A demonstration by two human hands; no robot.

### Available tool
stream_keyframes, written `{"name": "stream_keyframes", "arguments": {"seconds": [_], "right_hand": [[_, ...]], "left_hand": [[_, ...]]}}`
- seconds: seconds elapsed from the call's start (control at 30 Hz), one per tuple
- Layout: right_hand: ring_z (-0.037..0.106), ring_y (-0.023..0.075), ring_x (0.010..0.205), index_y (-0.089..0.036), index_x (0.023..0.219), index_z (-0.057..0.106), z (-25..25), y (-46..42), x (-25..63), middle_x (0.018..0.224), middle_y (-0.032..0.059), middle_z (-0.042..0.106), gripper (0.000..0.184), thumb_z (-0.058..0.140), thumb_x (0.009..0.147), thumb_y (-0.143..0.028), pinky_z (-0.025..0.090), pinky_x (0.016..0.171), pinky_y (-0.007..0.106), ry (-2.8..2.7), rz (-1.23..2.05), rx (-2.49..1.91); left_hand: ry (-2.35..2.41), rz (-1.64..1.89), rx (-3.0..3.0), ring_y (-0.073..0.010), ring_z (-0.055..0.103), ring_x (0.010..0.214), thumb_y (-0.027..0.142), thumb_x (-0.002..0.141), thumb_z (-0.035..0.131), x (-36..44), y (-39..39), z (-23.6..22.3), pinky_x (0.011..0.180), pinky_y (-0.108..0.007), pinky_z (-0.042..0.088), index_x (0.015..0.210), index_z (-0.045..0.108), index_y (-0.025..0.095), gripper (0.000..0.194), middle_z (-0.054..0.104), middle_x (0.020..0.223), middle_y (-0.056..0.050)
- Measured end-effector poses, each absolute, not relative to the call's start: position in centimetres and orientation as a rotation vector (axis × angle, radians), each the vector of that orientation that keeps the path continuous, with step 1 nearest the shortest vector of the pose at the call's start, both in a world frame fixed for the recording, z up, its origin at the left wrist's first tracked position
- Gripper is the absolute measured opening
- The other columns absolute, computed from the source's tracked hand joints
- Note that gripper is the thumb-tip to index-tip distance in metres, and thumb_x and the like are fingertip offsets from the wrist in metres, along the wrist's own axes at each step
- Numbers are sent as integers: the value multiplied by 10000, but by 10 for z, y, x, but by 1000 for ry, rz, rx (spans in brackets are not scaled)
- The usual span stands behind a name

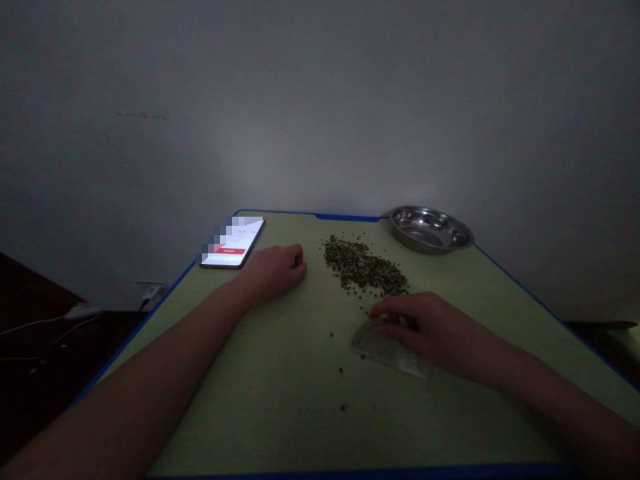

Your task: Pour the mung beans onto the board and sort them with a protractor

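Note:
A pile of small dark beans or seeds (367,267) spreads over the table, with a few strays nearer to me. My right hand (425,327) is just on the near side of the pile, thumb and fingers closed on a clear protractor (370,340). The protractor's curved side points left, and part of it is hidden under the hand. To the left of the pile, my left hand (277,268) rests on the table with its fingers curled into a loose fist. Nothing shows in it.
A shiny metal bowl (430,230) stands at the table's back right corner. At the left edge lies a phone (233,247) with its screen lit, close to my left wrist. The pale green table (250,413) has a blue rim and backs onto a grey wall (320,107).

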State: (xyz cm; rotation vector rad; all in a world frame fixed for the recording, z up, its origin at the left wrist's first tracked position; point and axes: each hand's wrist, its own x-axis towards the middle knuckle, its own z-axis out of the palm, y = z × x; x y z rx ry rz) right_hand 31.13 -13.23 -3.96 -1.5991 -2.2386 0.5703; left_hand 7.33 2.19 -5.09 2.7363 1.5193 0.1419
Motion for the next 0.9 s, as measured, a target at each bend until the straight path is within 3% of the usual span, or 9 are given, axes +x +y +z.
{"name": "stream_keyframes", "arguments": {"seconds": [0.17, 0.4, 0.9], "right_hand": [[621, 134, 633, -221, 999, 740, -40, -120, 286, 779, 17, 741, 200, 632, 835, -182, 429, 604, 244, -2317, 570, -1499], [670, 157, 835, -207, 1023, 742, -32, -120, 272, 928, 31, 760, 197, 635, 862, -170, 455, 762, 258, -2455, 750, -1245], [652, 123, 810, -216, 966, 730, -35, -162, 279, 882, -10, 738, 126, 639, 879, -209, 436, 741, 212, -2394, 933, -1280]], "left_hand": [[1515, 132, 2744, -200, 585, 665, 419, 862, 401, 72, 23, -52, 559, -307, 334, 883, 577, 221, 266, 679, 790, -67], [1510, 148, 2733, -197, 583, 653, 414, 860, 412, 72, 22, -53, 559, -305, 332, 890, 570, 223, 249, 681, 797, -60], [1513, 134, 2740, -194, 584, 672, 402, 849, 415, 74, 24, -53, 570, -302, 344, 890, 577, 215, 250, 675, 803, -59]]}}
